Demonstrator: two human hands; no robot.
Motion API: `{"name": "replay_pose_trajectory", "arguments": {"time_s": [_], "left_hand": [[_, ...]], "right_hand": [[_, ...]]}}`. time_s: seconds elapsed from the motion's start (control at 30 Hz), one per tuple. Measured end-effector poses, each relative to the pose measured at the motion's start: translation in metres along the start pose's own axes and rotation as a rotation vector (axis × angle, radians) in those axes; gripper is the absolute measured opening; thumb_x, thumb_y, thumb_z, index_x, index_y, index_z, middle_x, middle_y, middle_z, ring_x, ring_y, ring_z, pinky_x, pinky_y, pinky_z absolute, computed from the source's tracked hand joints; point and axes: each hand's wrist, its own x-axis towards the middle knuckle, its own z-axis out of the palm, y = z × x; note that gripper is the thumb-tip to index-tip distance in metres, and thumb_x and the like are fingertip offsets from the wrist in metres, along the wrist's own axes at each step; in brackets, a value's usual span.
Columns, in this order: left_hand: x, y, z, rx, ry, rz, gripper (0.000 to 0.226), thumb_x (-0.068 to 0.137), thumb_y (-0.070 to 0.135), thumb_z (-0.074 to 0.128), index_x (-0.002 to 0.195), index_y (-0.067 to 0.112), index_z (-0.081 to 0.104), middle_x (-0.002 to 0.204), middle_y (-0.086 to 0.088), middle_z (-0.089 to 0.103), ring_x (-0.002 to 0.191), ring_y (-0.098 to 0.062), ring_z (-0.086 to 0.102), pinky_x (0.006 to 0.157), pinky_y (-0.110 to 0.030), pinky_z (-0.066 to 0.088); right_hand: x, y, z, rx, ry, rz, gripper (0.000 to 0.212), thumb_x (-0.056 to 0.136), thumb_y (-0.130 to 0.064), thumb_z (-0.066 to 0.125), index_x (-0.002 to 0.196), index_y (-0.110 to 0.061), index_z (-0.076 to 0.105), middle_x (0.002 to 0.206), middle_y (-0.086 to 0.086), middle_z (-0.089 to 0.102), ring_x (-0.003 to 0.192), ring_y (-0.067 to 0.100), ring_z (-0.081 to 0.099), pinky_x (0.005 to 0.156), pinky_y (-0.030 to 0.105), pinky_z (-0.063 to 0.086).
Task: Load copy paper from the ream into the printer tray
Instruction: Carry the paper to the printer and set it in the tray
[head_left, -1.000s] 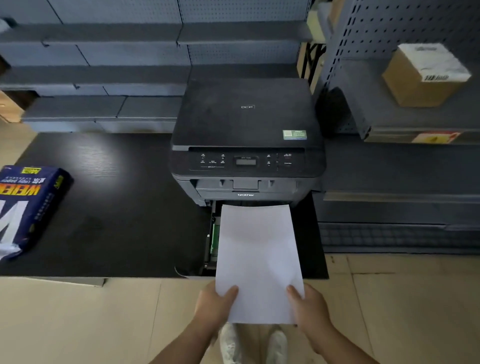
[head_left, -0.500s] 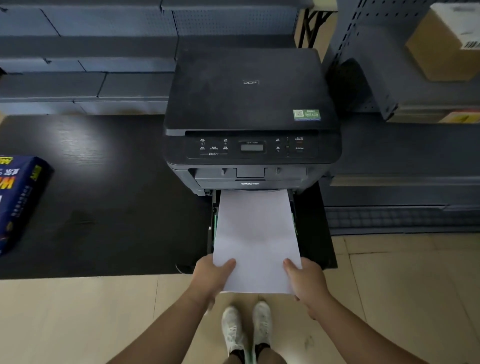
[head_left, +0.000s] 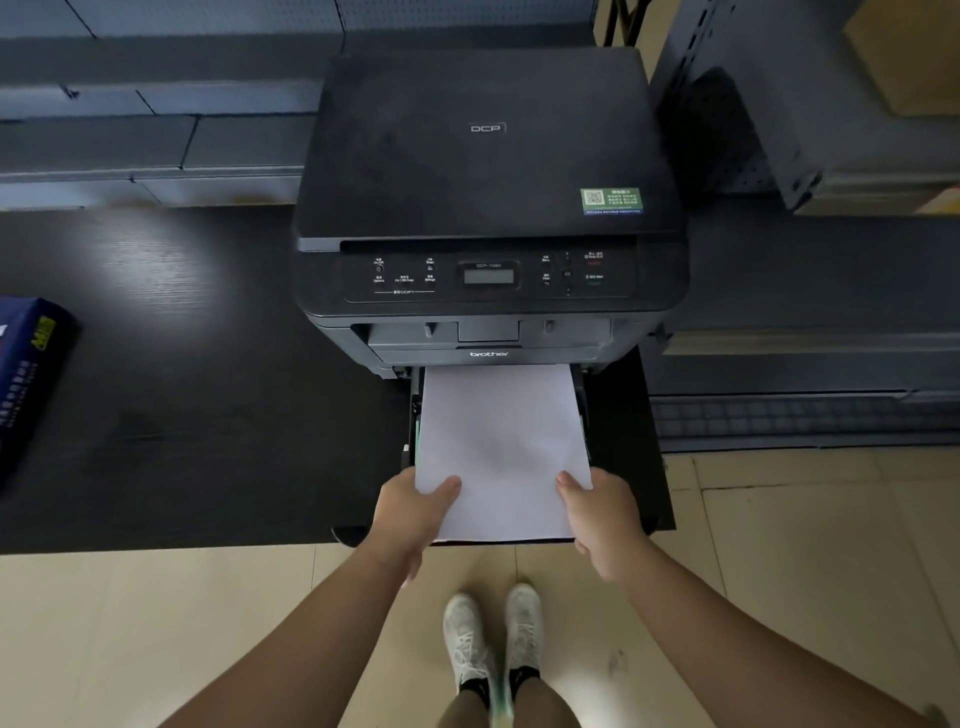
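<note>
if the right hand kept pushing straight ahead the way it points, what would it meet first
Probably the printer front just above the open tray. The right hand, with the left hand, holds the paper stack aimed into it; depth is unclear.

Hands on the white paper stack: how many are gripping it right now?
2. The left hand pinches the near left corner of the white paper stack, the right hand the near right corner. Fingers underneath are hidden.

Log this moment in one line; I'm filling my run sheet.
left hand, right hand: grip white paper stack | over pulled-out black printer tray | unreleased
</note>
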Motion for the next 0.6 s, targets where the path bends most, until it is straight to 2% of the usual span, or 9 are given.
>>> {"name": "replay_pose_trajectory", "arguments": {"time_s": [0.07, 0.23, 0.43, 0.53, 0.6], "left_hand": [[0.009, 0.002, 0.002, -0.016, 0.010, -0.004, 0.009, 0.090, 0.020, 0.068, 0.098, 0.016, 0.067, 0.097, 0.000, 0.073, 0.086, -0.017, 0.071, 0.072, -0.029, 0.056], [0.025, 0.008, 0.009, -0.057, 0.036, 0.010, 0.014, 0.090, 0.018, 0.069, 0.102, 0.012, 0.066, 0.095, 0.002, 0.072, 0.085, -0.016, 0.070, 0.072, -0.027, 0.054], [0.044, 0.016, 0.017, -0.140, 0.071, -0.022, 0.005, 0.091, 0.021, 0.068, 0.090, 0.017, 0.064, 0.097, -0.005, 0.073, 0.084, -0.021, 0.071, 0.070, -0.030, 0.055], [0.042, 0.016, 0.015, -0.134, 0.045, -0.038, 0.014, 0.091, 0.024, 0.068, 0.100, 0.014, 0.064, 0.099, -0.005, 0.072, 0.086, -0.022, 0.071, 0.063, -0.029, 0.058], [0.037, 0.013, 0.010, -0.090, -0.040, -0.081, 0.025, 0.089, 0.018, 0.070, 0.110, 0.013, 0.058, 0.104, -0.003, 0.069, 0.088, -0.022, 0.070, 0.062, -0.033, 0.061]], "right_hand": [[0.007, -0.005, 0.001, -0.021, -0.017, 0.006, 0.030, 0.098, -0.033, 0.054, 0.097, -0.003, 0.055, 0.070, 0.009, 0.045, 0.046, 0.018, 0.034, 0.041, 0.026, 0.031], [0.028, -0.019, 0.005, -0.055, -0.041, -0.010, 0.018, 0.099, -0.034, 0.052, 0.103, -0.017, 0.057, 0.085, 0.009, 0.057, 0.048, 0.020, 0.044, 0.040, 0.026, 0.038], [0.047, -0.026, 0.017, -0.030, -0.012, 0.009, 0.021, 0.099, -0.032, 0.055, 0.106, -0.013, 0.061, 0.088, 0.002, 0.057, 0.059, 0.023, 0.050, 0.038, 0.027, 0.040], [0.047, -0.021, 0.015, -0.086, 0.002, 0.027, 0.029, 0.099, -0.035, 0.053, 0.113, -0.011, 0.061, 0.095, 0.004, 0.059, 0.058, 0.024, 0.055, 0.039, 0.025, 0.042], [0.044, -0.018, 0.013, -0.141, -0.002, 0.044, 0.039, 0.099, -0.042, 0.048, 0.120, -0.010, 0.058, 0.105, 0.005, 0.061, 0.052, 0.024, 0.060, 0.043, 0.025, 0.044]]}}
